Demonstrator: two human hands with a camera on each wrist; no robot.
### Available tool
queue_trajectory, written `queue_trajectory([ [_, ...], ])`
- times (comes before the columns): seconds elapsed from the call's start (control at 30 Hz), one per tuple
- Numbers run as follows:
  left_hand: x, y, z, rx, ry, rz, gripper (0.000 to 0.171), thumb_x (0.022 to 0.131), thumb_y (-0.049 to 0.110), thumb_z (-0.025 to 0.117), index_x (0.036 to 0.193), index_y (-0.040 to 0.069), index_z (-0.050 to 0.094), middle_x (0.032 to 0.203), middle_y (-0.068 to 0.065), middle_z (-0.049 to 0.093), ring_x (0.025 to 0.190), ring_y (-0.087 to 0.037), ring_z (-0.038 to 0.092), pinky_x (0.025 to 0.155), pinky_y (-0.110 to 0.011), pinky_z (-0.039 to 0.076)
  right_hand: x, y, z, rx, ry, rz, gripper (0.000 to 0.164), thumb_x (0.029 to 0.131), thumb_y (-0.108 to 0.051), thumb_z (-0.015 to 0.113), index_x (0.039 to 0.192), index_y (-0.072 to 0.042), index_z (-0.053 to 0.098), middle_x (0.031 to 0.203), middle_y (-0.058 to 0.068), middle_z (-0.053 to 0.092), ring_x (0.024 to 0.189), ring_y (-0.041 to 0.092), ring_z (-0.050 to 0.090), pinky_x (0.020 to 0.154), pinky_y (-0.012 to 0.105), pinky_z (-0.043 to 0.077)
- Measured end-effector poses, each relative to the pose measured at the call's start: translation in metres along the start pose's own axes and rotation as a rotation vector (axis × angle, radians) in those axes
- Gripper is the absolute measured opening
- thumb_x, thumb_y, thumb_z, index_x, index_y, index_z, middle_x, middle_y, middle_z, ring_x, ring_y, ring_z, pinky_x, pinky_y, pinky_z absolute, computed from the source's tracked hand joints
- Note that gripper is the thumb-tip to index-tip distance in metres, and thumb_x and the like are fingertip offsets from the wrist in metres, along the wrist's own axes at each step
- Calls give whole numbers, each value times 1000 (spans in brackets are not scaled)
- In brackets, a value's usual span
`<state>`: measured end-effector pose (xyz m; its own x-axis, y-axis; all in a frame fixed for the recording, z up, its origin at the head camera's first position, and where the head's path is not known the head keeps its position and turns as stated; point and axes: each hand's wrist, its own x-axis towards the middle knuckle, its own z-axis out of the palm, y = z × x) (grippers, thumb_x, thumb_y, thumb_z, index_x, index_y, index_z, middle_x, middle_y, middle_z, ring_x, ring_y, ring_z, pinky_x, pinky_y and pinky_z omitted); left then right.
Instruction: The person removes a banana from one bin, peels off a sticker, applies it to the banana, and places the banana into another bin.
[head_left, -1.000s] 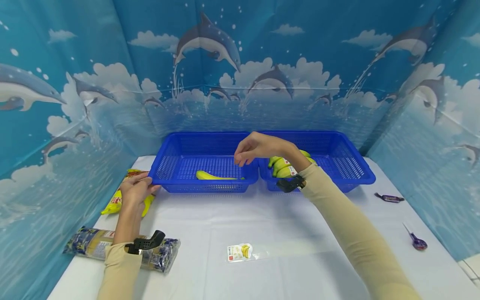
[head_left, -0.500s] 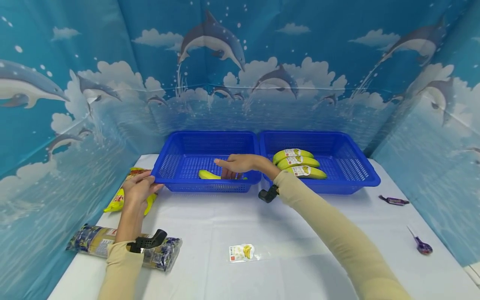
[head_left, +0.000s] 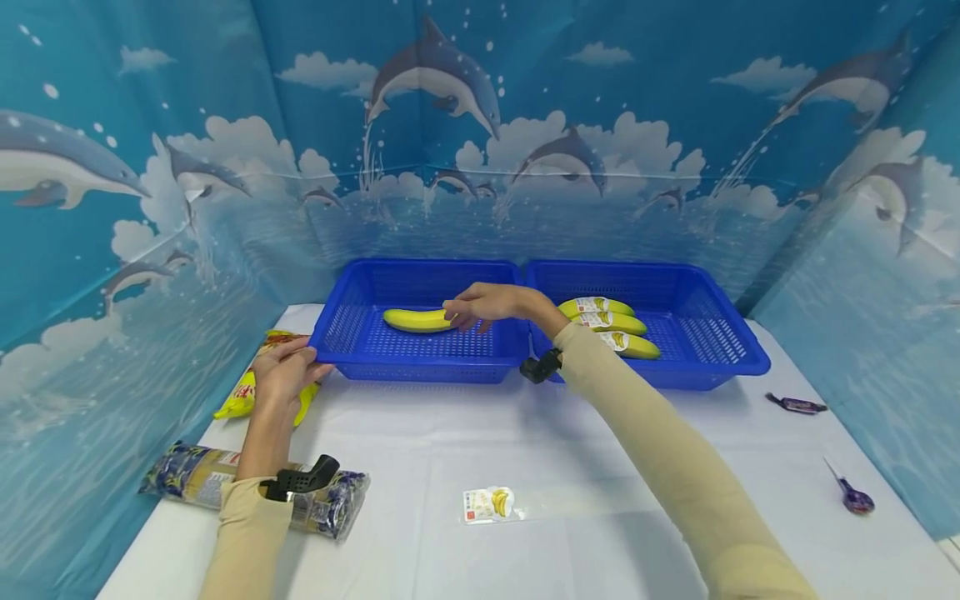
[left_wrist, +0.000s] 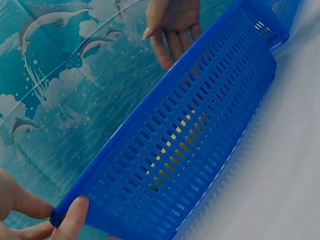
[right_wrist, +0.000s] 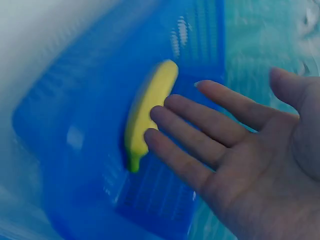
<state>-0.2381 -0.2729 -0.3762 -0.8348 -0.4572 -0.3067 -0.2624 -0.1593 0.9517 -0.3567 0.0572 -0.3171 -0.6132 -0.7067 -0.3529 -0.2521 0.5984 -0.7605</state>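
My left hand (head_left: 282, 372) pinches the front left corner of the left blue basket (head_left: 420, 372); thumb and fingers (left_wrist: 72, 218) hold its rim in the left wrist view. Inside that basket lies one yellow banana (head_left: 415, 321) without a visible label. My right hand (head_left: 495, 302) is over the basket at the banana's right end. In the right wrist view its fingers (right_wrist: 190, 117) are spread and nearly straight, fingertips overlapping the banana (right_wrist: 151, 107); whether they touch it I cannot tell. Through the basket's slots, the left wrist view shows bits of yellow.
A second blue basket (head_left: 705, 379) on the right holds three labelled bananas (head_left: 641, 347). A clear strip with a banana label (head_left: 491, 504) lies in front. At left are a yellow snack bag (head_left: 242, 396) and a long clear-and-blue package (head_left: 326, 507); at right, a wrapped candy (head_left: 797, 405) and lollipop (head_left: 857, 499).
The right hand has come down into the left basket, and the banana has shifted from the front wall toward the basket's middle. The left hand keeps its hold on the rim.
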Motion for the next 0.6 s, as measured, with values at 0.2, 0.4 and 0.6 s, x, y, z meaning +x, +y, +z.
queue_trajectory([
  [0.2, 0, -1, 1, 19, -2, 3, 42, 110, 5, 59, 152, 1, 57, 135, -12, 59, 97, -14, 69, 91, -28, 63, 5, 12, -18, -39, 199, -112, 37, 108, -13, 66, 141, 3, 66, 140, 22, 69, 127, 33, 68, 104, 46, 59],
  [0.4, 2, -1, 0, 16, -4, 8, 43, 109, 4, 60, 152, 1, 57, 135, -13, 59, 97, -14, 69, 90, -29, 63, 28, 31, -20, 61, 303, -154, 39, 98, 1, 77, 135, 8, 68, 135, 26, 70, 127, 35, 69, 106, 44, 58],
  [0.6, 2, -2, -2, 14, -30, 10, 43, 110, 5, 58, 152, -1, 55, 134, -15, 61, 85, -9, 70, 87, -27, 64, 43, 40, -22, 182, 325, -151, 41, 95, 9, 76, 135, 13, 66, 137, 32, 67, 125, 38, 69, 109, 50, 56],
])
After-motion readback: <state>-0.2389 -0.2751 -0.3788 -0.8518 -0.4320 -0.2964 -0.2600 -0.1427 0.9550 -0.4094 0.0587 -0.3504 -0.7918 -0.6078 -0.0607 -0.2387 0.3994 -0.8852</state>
